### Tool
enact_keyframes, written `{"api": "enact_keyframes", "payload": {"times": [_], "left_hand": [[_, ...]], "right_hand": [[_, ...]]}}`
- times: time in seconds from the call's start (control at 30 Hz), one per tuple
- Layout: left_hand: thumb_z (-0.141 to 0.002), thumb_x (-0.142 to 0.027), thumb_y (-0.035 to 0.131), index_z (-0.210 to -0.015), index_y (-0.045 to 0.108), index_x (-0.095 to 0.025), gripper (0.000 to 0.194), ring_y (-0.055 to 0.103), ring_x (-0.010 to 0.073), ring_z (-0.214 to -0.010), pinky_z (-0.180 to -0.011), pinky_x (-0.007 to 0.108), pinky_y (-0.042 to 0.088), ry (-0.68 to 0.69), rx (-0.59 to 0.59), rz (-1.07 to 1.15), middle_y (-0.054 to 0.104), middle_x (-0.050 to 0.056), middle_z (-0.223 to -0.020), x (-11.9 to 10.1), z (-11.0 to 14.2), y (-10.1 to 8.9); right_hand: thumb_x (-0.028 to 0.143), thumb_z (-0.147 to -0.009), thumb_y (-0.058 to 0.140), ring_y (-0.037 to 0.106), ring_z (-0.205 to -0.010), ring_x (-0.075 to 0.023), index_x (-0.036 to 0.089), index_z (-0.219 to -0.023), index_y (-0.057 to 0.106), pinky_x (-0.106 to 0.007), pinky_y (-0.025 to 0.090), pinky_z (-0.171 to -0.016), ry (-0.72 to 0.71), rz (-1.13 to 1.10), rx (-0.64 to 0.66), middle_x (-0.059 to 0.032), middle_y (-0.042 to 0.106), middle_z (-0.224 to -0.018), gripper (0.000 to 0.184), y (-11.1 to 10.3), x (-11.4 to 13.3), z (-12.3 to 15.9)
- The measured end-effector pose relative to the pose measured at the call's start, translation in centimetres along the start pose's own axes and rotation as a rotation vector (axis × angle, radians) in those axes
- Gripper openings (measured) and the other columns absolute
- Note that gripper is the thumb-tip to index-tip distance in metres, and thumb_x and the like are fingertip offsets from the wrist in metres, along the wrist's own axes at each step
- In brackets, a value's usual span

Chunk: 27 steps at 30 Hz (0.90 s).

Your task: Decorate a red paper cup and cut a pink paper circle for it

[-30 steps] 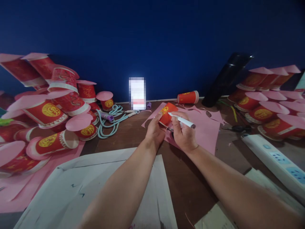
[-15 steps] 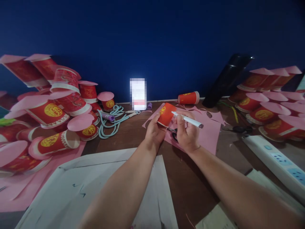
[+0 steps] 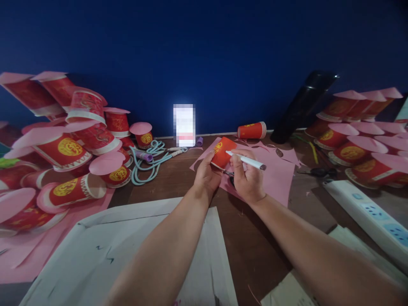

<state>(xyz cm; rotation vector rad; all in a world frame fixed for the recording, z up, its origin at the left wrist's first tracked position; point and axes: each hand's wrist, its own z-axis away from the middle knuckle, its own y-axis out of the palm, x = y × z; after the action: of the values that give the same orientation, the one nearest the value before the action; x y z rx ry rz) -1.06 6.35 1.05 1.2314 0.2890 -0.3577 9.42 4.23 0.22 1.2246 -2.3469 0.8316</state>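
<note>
My left hand (image 3: 205, 174) is closed around a red paper cup (image 3: 225, 152) with gold lettering, holding it tilted above the table. In my right hand (image 3: 250, 178) is a white marker (image 3: 251, 162), gripped like a pen. Its tip lies against or just over the cup's red side; contact is hard to tell. Beneath the hands are a sheet of pink paper (image 3: 277, 182) with cut-out holes and a pair of dark-handled scissors (image 3: 230, 175), partly hidden by my right hand.
Red cups with pink paper tops (image 3: 72, 148) crowd the left, and more (image 3: 353, 151) stand at right. A lone red cup (image 3: 251, 130) lies behind. Around are a light blue cord (image 3: 153, 170), glowing screen (image 3: 185, 125), black bottle (image 3: 302, 108), power strip (image 3: 366, 208) and white board (image 3: 127, 242).
My right hand has shifted slightly left, moving the marker's tip left and a little down across the cup. My left hand keeps the cup almost still.
</note>
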Motion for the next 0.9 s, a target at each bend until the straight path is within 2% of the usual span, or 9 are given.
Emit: {"api": "enact_keyframes", "payload": {"times": [0.17,0.47,0.9], "left_hand": [[-0.080,-0.013,0.060,-0.083,0.065,-0.012,0.006,0.068,0.0153,-0.089,-0.089,0.027,0.049,0.005,-0.011,-0.003,0.071,0.007,-0.086,-0.07,0.10,0.09],[-0.080,-0.011,0.060,-0.077,0.064,-0.014,0.005,0.067,0.0114,-0.074,-0.085,0.025,0.050,0.004,-0.032,0.026,0.069,0.003,-0.077,-0.16,-0.01,0.08],[-0.080,-0.012,0.060,-0.077,0.064,-0.013,0.005,0.065,0.0102,-0.070,-0.079,0.023,0.051,-0.001,0.012,0.011,0.069,0.004,-0.076,0.00,0.14,0.20]], "right_hand": [[0.029,-0.093,0.048,0.063,-0.076,-0.0176,0.021,-0.101,0.059,-0.036,0.053,-0.073,-0.001,0.020,-0.025,-0.0038,0.063,-0.081,0.016,0.01,-0.06,-0.08],[0.028,-0.094,0.045,0.061,-0.074,-0.0171,0.022,-0.104,0.058,-0.037,0.052,-0.076,0.005,-0.056,-0.061,-0.0018,0.060,-0.076,0.017,-0.28,0.25,-0.17],[0.031,-0.094,0.047,0.062,-0.068,-0.0154,0.022,-0.104,0.059,-0.034,0.053,-0.068,0.023,-0.021,0.026,-0.0027,0.063,-0.079,0.018,0.03,0.12,0.17]]}}
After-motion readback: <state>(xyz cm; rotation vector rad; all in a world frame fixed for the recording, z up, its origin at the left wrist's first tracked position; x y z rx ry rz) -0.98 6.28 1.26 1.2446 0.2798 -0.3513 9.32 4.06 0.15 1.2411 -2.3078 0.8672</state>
